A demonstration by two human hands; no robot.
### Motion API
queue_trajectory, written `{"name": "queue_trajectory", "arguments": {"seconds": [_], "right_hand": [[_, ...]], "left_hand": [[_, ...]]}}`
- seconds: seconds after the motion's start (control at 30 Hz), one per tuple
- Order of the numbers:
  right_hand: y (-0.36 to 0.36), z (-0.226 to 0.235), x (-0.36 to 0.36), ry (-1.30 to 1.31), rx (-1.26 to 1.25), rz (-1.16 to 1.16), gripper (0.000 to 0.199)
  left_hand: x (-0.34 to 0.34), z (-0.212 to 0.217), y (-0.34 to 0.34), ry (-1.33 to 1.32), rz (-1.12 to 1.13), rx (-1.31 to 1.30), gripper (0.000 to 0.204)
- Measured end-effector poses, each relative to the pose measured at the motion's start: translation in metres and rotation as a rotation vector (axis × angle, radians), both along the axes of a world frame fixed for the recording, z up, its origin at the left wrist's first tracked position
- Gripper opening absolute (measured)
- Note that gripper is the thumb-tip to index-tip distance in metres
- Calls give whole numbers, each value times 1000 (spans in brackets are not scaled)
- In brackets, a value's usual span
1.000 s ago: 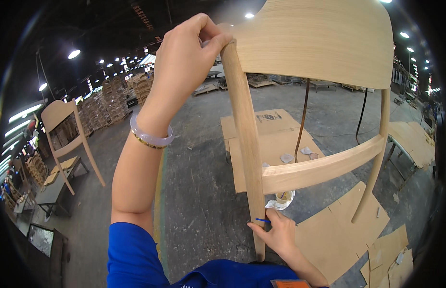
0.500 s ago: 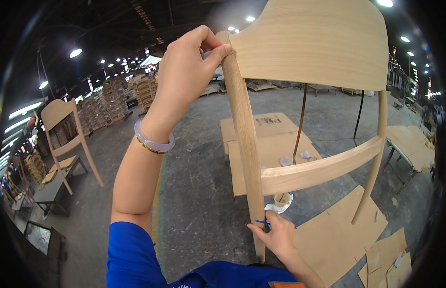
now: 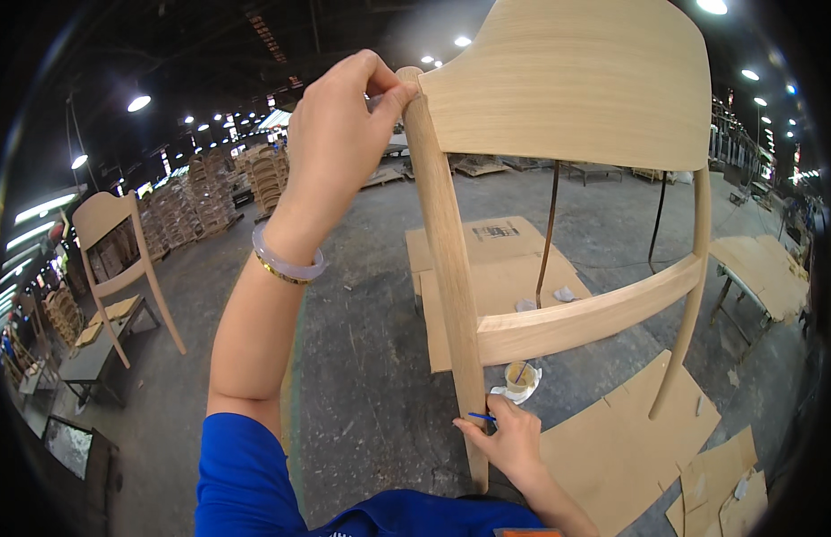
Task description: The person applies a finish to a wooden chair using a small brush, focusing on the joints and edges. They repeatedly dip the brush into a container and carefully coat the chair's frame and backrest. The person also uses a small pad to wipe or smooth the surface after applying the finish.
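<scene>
A pale wooden chair back frame (image 3: 572, 85) stands tilted before me, with a curved backrest, two posts and a lower crossrail (image 3: 585, 315). High up, my left hand (image 3: 348, 112) is closed in a pinch against the top of the left post (image 3: 447, 224). A small greyish bit shows behind its thumb, too hidden to name. Low on the same post, my right hand (image 3: 509, 438) is closed with its thumb against the wood. A thin blue stick (image 3: 482, 416) pokes out from its fingers; its kind cannot be made out.
Cardboard sheets (image 3: 626, 447) lie on the floor at the right. Beyond the left post are a cardboard-covered surface (image 3: 447, 336) and a cup (image 3: 520, 376) of yellowish stuff on white wrapping. A similar chair frame (image 3: 118, 242) and a low bench (image 3: 98, 358) stand left. Dark rods (image 3: 548, 233) hang behind the backrest.
The chair frame has shifted slightly left in view, along with both hands. Their grips look the same.
</scene>
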State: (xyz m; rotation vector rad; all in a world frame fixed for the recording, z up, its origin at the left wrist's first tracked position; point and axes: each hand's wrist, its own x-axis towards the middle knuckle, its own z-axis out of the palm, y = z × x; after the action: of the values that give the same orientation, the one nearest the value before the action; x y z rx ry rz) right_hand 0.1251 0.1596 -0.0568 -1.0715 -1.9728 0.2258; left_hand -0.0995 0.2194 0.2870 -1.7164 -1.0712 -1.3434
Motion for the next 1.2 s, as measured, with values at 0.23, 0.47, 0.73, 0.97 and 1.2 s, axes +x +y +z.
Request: {"name": "queue_trajectory", "arguments": {"seconds": [0.23,0.47,0.73,0.97,1.2], "right_hand": [[9,-4,-2,32,37,8,48],[8,1,-1,5,-25,31,47],[4,10,-11,69,36,27,46],[6,3,-13,73,13,17,52],[-16,-19,0,120,-2,-90,50]], "left_hand": [[1,1,2,-15,-15,-34,22],[2,3,4,-38,-5,-32,22],[-27,-32,-6,-35,-247,-46,22],[-25,-164,-19,-483,-496,-352,38],[-16,-245,-14,-671,-711,-619,49]]}}
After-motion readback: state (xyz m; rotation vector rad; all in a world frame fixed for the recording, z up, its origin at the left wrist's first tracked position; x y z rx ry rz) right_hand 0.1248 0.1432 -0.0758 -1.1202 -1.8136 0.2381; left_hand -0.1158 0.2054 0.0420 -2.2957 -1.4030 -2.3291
